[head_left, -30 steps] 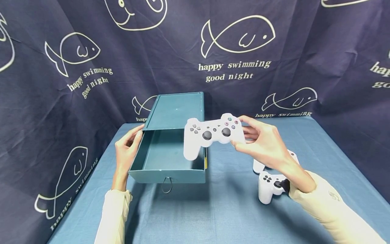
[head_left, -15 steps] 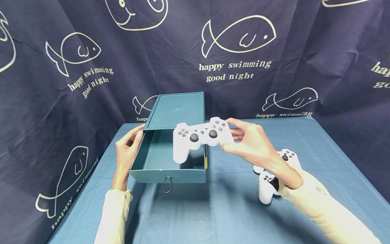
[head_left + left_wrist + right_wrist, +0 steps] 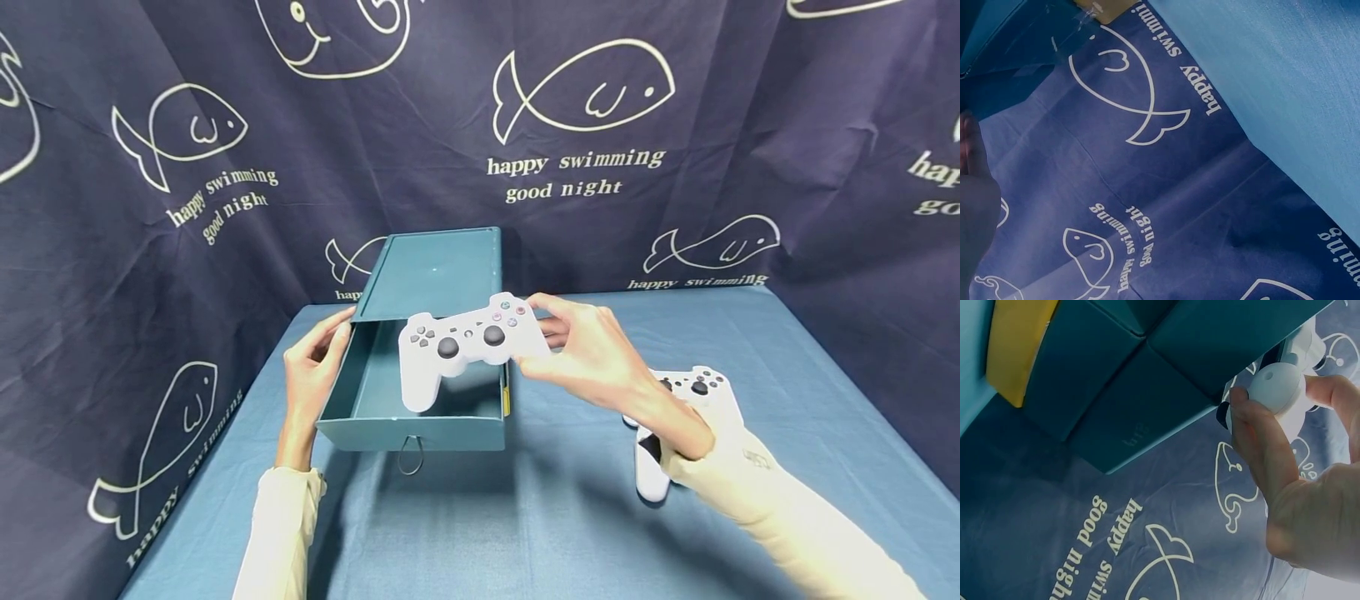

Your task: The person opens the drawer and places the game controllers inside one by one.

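A teal storage box (image 3: 438,271) stands on the cloth with its drawer (image 3: 450,433) pulled out toward me; a ring pull hangs from the drawer front. My left hand (image 3: 309,375) rests at the box's left side, thumb and fingertips against it where the drawer comes out. Only a sliver of that hand shows in the left wrist view. A white game controller (image 3: 422,371) is over the drawer, button face toward me. My right hand (image 3: 585,350) pinches its right grip between thumb and fingers. In the right wrist view the controller (image 3: 1288,403) is beside the box's edge.
Two more white game controllers lie on the blue cloth (image 3: 585,533) at right, one farther back (image 3: 720,408), one nearer (image 3: 651,479), both partly behind my right forearm. A yellow strip (image 3: 507,400) shows at the box's right side. A dark fish-print curtain (image 3: 585,233) hangs behind.
My right hand has carried the controller leftward and slightly down, from the box's right edge to over the drawer. My left hand and the box have stayed in place.
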`<state>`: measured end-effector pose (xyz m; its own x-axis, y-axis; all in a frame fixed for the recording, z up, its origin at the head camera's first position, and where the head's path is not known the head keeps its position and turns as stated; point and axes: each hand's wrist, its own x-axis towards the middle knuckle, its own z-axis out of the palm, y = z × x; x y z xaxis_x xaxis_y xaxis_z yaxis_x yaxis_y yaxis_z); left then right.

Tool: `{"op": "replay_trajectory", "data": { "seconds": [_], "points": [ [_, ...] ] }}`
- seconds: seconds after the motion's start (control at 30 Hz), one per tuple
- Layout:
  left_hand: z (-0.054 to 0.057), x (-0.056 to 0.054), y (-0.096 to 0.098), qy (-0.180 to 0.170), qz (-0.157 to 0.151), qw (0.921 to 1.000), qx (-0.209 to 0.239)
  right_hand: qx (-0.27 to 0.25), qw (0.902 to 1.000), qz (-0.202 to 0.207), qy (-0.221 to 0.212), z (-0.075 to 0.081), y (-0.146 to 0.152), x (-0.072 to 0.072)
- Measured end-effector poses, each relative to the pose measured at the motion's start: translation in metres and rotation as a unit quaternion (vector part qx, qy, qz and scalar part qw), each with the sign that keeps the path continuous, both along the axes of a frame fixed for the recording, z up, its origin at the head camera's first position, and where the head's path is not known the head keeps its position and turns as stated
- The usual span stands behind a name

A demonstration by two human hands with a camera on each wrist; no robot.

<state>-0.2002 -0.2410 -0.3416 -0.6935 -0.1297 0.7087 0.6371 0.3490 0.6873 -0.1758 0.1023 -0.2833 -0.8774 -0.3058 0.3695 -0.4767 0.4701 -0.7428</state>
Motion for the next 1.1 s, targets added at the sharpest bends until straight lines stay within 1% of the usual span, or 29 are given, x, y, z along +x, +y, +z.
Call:
{"op": "replay_trajectory", "data": {
  "seconds": [0.13,0.2,0.37,0.43,0.6,0.9,1.1],
  "points": [
    [-0.001,0.000,0.000,-0.003,-0.001,1.0000,0.002,0.011,0.9999,0.004,0.000,0.000,-0.005,0.002],
    [-0.003,-0.002,-0.001,-0.003,0.000,1.0000,0.001,0.016,0.9999,0.005,0.001,0.000,-0.007,0.002],
    [-0.019,-0.017,-0.012,0.002,0.008,1.0000,-0.004,0.025,0.9997,0.005,0.000,0.001,-0.011,0.004],
    [-0.024,-0.020,-0.015,0.004,0.009,0.9999,-0.006,0.027,0.9996,0.005,-0.004,0.002,-0.012,0.005],
    [-0.023,-0.020,-0.015,0.007,0.005,0.9999,-0.006,0.034,0.9994,0.004,-0.008,0.003,-0.015,0.007],
    [-0.023,-0.020,-0.015,0.009,-0.001,1.0000,0.000,0.049,0.9988,0.008,0.000,0.010,-0.021,0.008],
    [-0.024,-0.020,-0.016,0.007,0.001,1.0000,0.000,0.053,0.9985,0.008,-0.012,0.014,-0.023,0.011]
  ]
}}
